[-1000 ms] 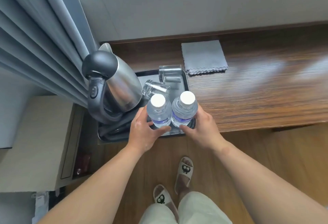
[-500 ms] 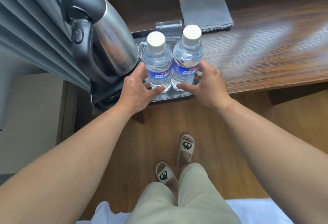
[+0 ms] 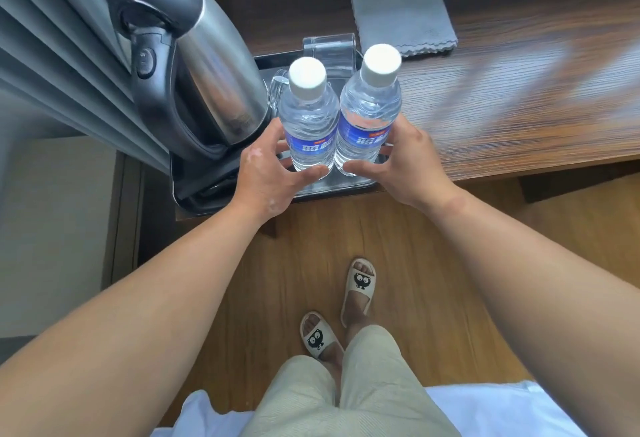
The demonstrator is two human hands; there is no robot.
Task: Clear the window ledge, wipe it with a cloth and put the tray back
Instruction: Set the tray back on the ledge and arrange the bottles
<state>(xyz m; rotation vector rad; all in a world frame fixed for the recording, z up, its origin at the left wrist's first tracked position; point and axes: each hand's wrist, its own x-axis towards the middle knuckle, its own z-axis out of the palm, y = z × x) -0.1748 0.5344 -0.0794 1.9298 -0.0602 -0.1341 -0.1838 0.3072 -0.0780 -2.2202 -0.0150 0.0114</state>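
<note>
The window ledge (image 3: 519, 107) is neither cleared nor wiped, so the task looks barely begun. One tray (image 3: 332, 189) sits at its left end with one kettle (image 3: 211, 83) on it; one folded cloth (image 3: 401, 17) lies just beyond, untouched. The left hand (image 3: 266, 177) grips the left bottle (image 3: 308, 125) low down, the right hand (image 3: 403, 166) the right bottle (image 3: 369, 114). Behind these two: a far glass (image 3: 329, 52) and a near glass (image 3: 277, 86).

The dark wooden ledge (image 3: 519, 118) carries a metal tray (image 3: 339, 188) at its left end, directly under the fingers (image 3: 306, 173) of the left hand (image 3: 266, 177) and the right hand (image 3: 405, 166), which grip the left bottle (image 3: 308, 125) and the right bottle (image 3: 369, 114). A grey folded cloth (image 3: 401, 17) lies flat on the wood, beyond the right fingers and well apart from them.
</note>
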